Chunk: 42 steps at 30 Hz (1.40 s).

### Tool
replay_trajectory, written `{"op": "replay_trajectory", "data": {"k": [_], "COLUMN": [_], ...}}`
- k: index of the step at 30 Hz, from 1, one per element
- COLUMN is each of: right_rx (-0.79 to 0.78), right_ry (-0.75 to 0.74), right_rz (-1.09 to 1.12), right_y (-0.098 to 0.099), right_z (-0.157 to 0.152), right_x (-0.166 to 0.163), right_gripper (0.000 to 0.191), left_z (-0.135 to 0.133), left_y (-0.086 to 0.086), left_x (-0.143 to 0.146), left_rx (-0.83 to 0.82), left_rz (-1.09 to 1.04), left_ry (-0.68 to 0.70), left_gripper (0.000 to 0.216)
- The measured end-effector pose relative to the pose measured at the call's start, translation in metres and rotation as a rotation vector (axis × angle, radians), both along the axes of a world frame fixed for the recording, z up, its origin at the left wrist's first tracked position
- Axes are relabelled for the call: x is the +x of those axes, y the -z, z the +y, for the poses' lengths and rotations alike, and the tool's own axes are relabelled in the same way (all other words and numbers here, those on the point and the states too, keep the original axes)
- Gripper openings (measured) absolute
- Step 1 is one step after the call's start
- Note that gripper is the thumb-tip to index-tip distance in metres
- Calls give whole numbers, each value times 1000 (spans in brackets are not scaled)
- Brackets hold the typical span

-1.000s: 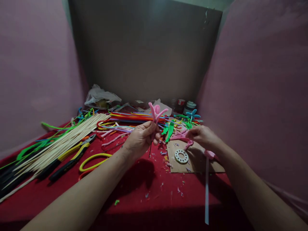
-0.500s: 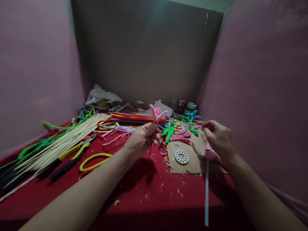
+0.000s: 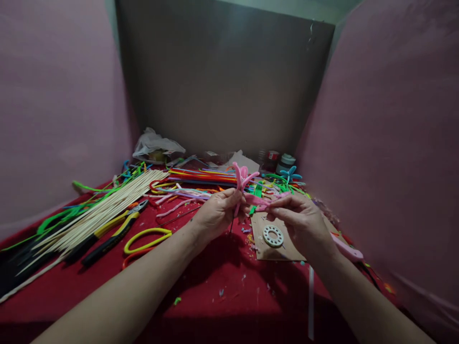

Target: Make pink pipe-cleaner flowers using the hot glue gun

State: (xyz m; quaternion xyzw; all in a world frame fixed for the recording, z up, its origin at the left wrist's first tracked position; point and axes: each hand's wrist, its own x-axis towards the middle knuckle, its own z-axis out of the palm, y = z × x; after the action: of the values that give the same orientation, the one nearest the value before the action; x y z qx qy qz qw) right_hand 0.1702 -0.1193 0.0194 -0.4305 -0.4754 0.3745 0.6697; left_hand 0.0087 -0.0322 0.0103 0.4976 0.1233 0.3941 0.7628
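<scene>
My left hand [image 3: 218, 208] pinches a pink pipe-cleaner flower [image 3: 244, 176] upright, its petals spreading above the fingers. Below that fist a thin dark stem [image 3: 231, 225] points down. My right hand [image 3: 299, 215] is closed, fingertips pinching a pink pipe-cleaner petal [image 3: 257, 200] that reaches across to the flower's base. Whether the petal touches the flower is hard to tell. Partly hidden behind my right forearm lies a pink glue gun [image 3: 347, 249], with a clear glue stick [image 3: 311, 306] jutting toward me.
On the red cloth [image 3: 211, 315] at left lie wooden skewers [image 3: 107, 205], yellow-black pliers [image 3: 114, 234] and yellow-handled scissors [image 3: 147, 239]. Coloured pipe cleaners [image 3: 201, 175] are piled behind. A pale ring with holes [image 3: 273, 236] rests on cardboard [image 3: 263, 253]. A blue flower [image 3: 289, 174] stands at back right.
My right hand has moved left from above the glue gun, bringing the pink petal to the flower. My left hand still grips the flower; the view has shifted slightly.
</scene>
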Motion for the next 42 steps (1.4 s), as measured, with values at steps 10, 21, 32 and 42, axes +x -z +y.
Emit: {"op": "replay_trajectory", "data": {"k": [10,21,32,42], "right_rx": [-275,-335,-292,-322], "right_ry": [-317,-98,-150,-70], "right_rz": [-3,540,574,116], "right_y": [2,1,2,8], "right_z": [6,22,25,-3], "right_x": [-9,-13,-24,-5], "right_gripper": [12,12,16,28], "left_z": [-1,2,-4,-3], "left_y": [-2,0,3,1], "left_x": [-1,2,2,-1], "left_rx": [24,-28,-11,23], "left_rz": [51,-93,41,69], "left_ry": [32,-65,112,91], "left_gripper": [28,20,29,27]}}
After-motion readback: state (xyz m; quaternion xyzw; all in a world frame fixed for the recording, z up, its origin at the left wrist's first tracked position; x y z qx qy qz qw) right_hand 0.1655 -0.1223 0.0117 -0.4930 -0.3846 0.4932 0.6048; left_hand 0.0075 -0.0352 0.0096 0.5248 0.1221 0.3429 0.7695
